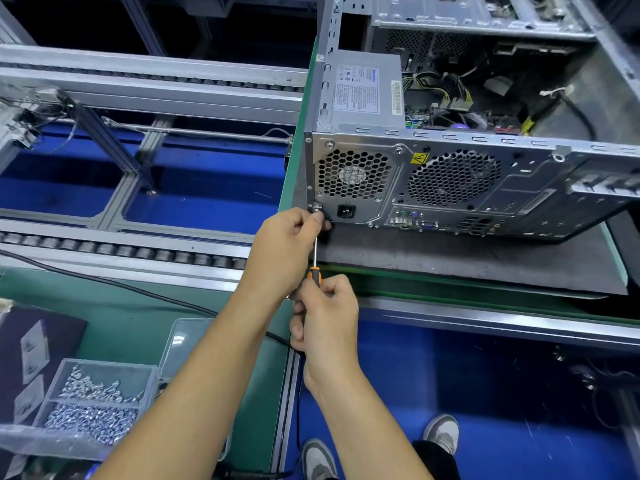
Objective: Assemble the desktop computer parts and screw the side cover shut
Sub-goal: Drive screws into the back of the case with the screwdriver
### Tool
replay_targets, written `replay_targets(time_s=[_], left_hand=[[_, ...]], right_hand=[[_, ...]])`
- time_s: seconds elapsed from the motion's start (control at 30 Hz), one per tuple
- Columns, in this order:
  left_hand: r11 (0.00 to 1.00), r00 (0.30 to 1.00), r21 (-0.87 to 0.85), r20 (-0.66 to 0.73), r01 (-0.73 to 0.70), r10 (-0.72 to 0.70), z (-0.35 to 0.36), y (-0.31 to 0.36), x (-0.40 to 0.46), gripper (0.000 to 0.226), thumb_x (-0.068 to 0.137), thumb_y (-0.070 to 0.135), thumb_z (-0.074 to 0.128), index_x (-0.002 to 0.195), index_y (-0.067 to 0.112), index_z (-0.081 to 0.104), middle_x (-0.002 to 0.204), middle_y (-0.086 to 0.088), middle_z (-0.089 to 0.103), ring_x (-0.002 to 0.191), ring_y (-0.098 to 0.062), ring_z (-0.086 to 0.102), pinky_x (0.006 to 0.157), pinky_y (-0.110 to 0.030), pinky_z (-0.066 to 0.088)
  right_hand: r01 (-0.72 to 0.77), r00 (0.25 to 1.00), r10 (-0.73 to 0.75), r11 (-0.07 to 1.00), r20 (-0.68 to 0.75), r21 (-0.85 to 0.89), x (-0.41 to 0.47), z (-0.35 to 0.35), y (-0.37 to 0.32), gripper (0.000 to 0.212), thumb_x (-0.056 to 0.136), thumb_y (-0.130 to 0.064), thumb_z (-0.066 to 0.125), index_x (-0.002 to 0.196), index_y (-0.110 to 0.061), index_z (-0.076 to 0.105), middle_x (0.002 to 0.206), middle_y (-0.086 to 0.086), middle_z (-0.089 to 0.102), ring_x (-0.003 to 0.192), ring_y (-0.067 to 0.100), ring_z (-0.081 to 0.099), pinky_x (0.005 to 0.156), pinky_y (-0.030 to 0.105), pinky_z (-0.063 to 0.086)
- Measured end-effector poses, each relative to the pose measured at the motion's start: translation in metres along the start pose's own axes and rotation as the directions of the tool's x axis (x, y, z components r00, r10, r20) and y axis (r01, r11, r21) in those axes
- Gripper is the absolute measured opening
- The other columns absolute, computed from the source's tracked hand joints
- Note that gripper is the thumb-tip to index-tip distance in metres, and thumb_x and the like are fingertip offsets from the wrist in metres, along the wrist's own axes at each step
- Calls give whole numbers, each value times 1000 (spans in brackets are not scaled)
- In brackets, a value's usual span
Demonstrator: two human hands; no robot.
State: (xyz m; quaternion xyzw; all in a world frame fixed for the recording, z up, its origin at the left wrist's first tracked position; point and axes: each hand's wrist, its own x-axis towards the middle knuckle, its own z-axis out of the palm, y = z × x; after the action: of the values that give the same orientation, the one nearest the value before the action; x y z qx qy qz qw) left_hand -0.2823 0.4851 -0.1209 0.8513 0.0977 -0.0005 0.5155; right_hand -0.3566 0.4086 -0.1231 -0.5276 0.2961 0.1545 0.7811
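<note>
The case (467, 174) lies on its side on a dark mat (450, 261), beyond and right of both hands, its open side facing up and its rear panel facing the person. The left hand (287, 244) pinches at the panel's lower left corner, fingertips curled round a small screw tab (317, 207) just left of the power socket (345, 211). The right hand (327, 317), nearer the person, grips the screwdriver (315, 263) by its orange handle; the thin shaft runs up to the left fingertips. The tip is hidden behind them.

The case is bare grey metal. The panel has two honeycomb fan grilles, a yellow warning sticker (419, 158) and a row of ports. Inside show the power supply (363, 91) and tangled cables (446, 91).

A clear box of screws (93, 407) sits low on the left on the green bench (138, 299).
</note>
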Motion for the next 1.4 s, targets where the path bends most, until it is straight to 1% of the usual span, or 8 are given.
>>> replay_targets(time_s=[0.2, 0.33, 0.53, 0.73, 0.9, 1.0, 1.23, 1.4], left_hand=[[999, 997, -19, 69, -32, 34, -4, -3, 1, 30, 103, 41, 52, 87, 23, 70, 54, 5, 42, 50, -8, 35, 48, -23, 29], [1000, 986, -12, 165, 16, -14, -11, -5, 6, 32, 104, 38, 50, 85, 26, 74, 56, 6, 43, 52, -9, 38, 55, -29, 32], [997, 990, -74, 142, 10, 1, -6, -7, 8, 32, 102, 34, 54, 78, 18, 67, 50, 13, 39, 49, -7, 35, 48, -19, 28], [986, 992, -166, 126, 19, 2, -5, -11, 7, 32, 99, 39, 61, 74, 21, 64, 53, 10, 38, 51, -6, 34, 47, -13, 31], [1000, 989, -12, 146, -5, 7, -8, -7, 6, 38, 101, 46, 51, 77, 21, 68, 50, 13, 43, 48, -5, 38, 55, -29, 32], [998, 981, 55, 196, -18, 7, -12, -5, 8, 38, 100, 42, 49, 75, 24, 70, 50, 13, 44, 46, -4, 37, 50, -24, 31], [997, 993, -71, 121, 21, -13, -6, -5, 3, 34, 96, 40, 63, 68, 22, 62, 52, 12, 37, 49, -6, 32, 47, -21, 28], [999, 989, 31, 146, -24, 19, -8, -5, 4, 37, 99, 46, 55, 75, 21, 68, 55, 8, 43, 49, -8, 37, 51, -24, 32]], right_hand=[[9, 1000, -8, 1000, 24, -19, -2, -2, -5, 14, 96, -7, 52, 82, -5, 53, 59, 11, 66, 37, 19, 52, 37, 18, 29], [-27, 999, 27, 999, 22, -32, -1, -2, -7, 18, 94, -8, 50, 88, 6, 60, 61, 10, 67, 36, 17, 49, 38, 18, 23], [-26, 1000, 26, 999, 13, -41, 0, -3, -7, 4, 91, -7, 54, 90, -9, 51, 58, 1, 59, 38, 13, 41, 38, 17, 24], [-14, 1000, 15, 1000, 21, -17, -1, -7, -11, 12, 96, -10, 51, 84, -7, 54, 60, 12, 69, 38, 20, 57, 37, 19, 32], [-91, 996, 91, 996, 15, 16, 1, -7, -15, 23, 96, -15, 45, 86, -3, 62, 54, 5, 61, 33, 15, 40, 36, 17, 25], [-112, 994, 111, 992, 23, 65, 2, -7, -14, 9, 92, -12, 53, 84, -9, 52, 55, -2, 51, 37, 11, 33, 38, 17, 21], [-136, 990, 136, 991, 25, -2, 1, -11, -15, 14, 92, -21, 53, 90, -9, 57, 71, 8, 75, 44, 14, 61, 38, 18, 32], [-133, 991, 133, 991, 28, 9, 2, -9, -14, 15, 90, -19, 52, 78, -10, 55, 56, -2, 50, 37, 11, 27, 37, 19, 19]])
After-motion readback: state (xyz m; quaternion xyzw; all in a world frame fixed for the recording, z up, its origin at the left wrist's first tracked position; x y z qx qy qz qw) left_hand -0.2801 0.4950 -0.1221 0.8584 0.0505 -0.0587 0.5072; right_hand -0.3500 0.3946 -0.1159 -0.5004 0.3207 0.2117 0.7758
